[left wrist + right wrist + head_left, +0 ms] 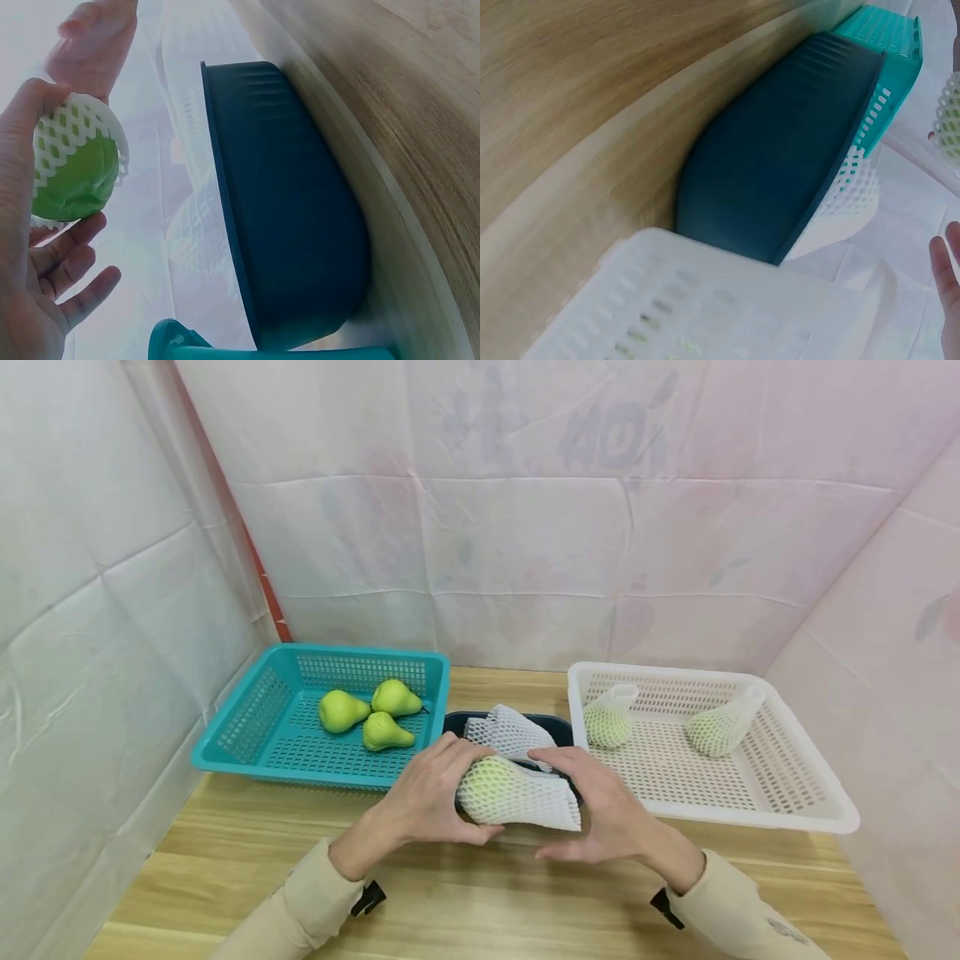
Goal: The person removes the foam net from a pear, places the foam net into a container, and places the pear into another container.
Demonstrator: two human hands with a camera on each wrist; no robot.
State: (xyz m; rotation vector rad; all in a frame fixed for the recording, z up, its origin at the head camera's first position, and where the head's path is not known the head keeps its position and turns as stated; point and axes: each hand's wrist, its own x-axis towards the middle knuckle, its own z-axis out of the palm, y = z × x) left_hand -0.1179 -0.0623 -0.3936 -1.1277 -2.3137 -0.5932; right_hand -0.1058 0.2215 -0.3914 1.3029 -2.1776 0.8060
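Note:
Above the front of a dark oval bin [289, 210], my left hand [431, 793] holds a green pear [487, 792] by its rounded end. A white foam net [551, 802] covers the pear, its loose end pointing right; bare green skin shows at the rounded end in the left wrist view. Around that loose end is my right hand [611, 806], fingers and thumb spread apart, and the right wrist view shows its fingers [943, 274] away from the pear. Behind the pear, other foam nets [513, 733] lie in the bin, partly hidden by the hands.
To the left stands a teal basket [300, 774] with three bare pears [343, 711]. On the right, a white basket [795, 814] holds two net-covered pears [716, 731]. All stand on a wooden table [465, 910], with white sheeting [525, 543] behind and at both sides.

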